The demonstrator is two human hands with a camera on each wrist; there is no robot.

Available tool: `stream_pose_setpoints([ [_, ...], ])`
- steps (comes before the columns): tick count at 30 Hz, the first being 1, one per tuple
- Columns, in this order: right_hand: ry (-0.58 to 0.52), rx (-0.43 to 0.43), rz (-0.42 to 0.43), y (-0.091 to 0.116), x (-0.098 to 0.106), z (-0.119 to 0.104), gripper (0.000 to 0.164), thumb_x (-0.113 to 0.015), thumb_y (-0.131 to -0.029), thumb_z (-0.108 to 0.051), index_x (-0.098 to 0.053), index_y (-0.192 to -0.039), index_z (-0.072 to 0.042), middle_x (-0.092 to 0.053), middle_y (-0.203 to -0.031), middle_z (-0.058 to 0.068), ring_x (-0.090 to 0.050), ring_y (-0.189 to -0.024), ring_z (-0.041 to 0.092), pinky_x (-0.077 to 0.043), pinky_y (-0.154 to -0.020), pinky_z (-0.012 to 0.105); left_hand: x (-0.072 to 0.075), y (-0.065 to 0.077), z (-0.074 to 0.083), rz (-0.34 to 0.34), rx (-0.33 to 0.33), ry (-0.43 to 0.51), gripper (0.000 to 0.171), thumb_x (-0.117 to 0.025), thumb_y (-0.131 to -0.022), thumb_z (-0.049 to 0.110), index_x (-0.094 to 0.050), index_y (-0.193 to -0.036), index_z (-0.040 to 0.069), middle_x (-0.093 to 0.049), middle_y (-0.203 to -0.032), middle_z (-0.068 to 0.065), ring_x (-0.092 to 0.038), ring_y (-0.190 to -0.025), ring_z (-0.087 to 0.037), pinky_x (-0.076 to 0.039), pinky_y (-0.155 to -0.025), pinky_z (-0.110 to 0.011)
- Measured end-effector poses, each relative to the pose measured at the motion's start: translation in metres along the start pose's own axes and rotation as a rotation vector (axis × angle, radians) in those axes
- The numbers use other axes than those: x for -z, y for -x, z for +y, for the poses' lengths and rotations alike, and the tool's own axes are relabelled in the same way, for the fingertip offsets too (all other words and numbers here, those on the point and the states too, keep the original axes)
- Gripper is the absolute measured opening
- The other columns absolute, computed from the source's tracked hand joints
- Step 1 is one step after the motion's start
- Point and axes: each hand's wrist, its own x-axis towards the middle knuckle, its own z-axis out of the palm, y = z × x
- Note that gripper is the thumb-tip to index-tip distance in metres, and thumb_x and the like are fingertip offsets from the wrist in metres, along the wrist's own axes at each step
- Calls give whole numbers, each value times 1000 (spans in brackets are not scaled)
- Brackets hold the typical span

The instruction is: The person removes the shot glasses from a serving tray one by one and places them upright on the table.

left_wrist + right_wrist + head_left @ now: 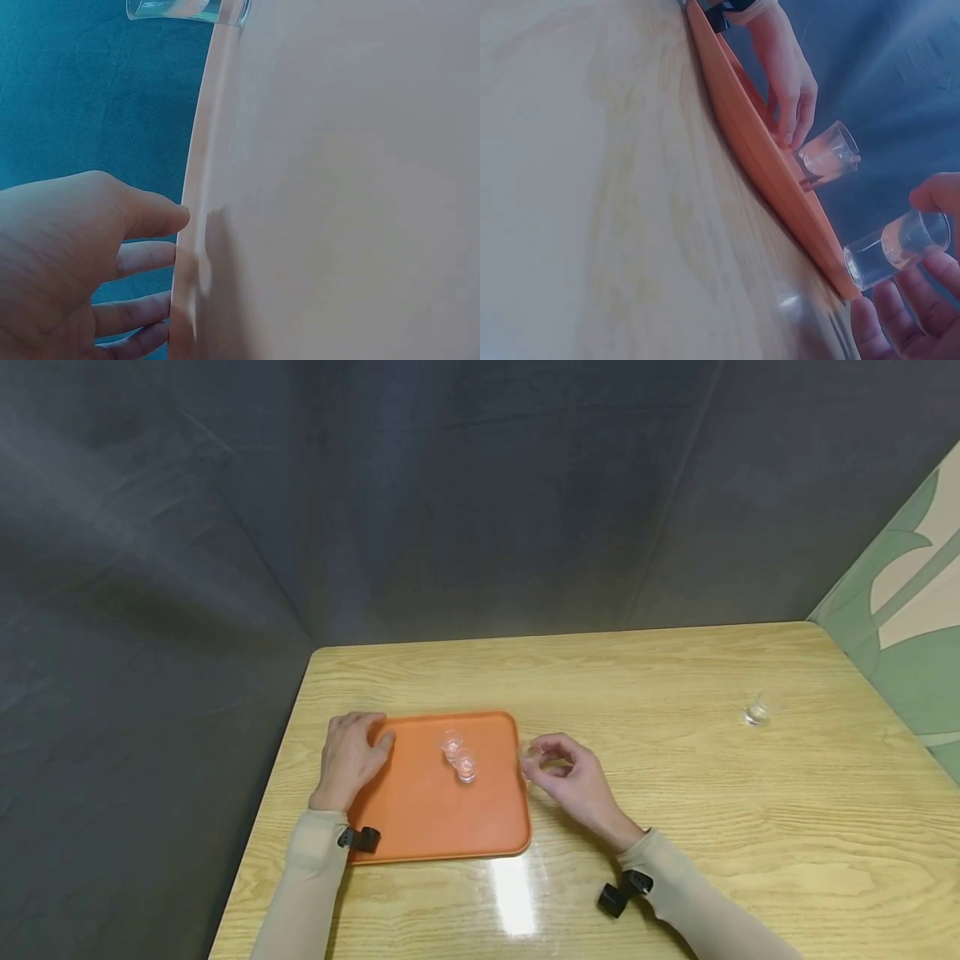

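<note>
An orange tray lies on the table, with two small clear glasses standing close together right of its middle. My left hand is at the tray's left rim; in the left wrist view its fingers are extended against the outer edge and the thumb tip meets the rim. At the tray's right side, my right hand holds another clear glass between thumb and fingers. That glass overlaps the tray rim in the right wrist view.
One more clear glass stands far to the right on the wooden table. Dark cloth hangs behind the table and along its left side. A green leaf-patterned surface borders the right end.
</note>
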Motion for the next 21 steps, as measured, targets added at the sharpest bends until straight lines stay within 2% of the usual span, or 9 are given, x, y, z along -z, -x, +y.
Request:
stream_pose_setpoints([
  [6, 13, 3, 32, 0, 6, 2, 31, -84, -91, -12, -72, -118, -3, -73, -118, 17, -69, -97, 10, -60, -80, 21, -1, 0, 0, -8, 11, -5, 42, -69, -102, 30, -72, -136, 5, -65, -142, -24, -50, -135, -46, -48, -108, -60],
  [21, 76, -27, 81, 0, 35, 13, 36, -83, -94, -20, -71, -124, -3, -73, -121, 17, -68, -98, 8, -57, -82, 19, -1, 0, 0, -5, 5, 2, 42, -70, -102, 29, -71, -136, 4, -65, -142, -25, -50, -135, -47, -48, -108, -60],
])
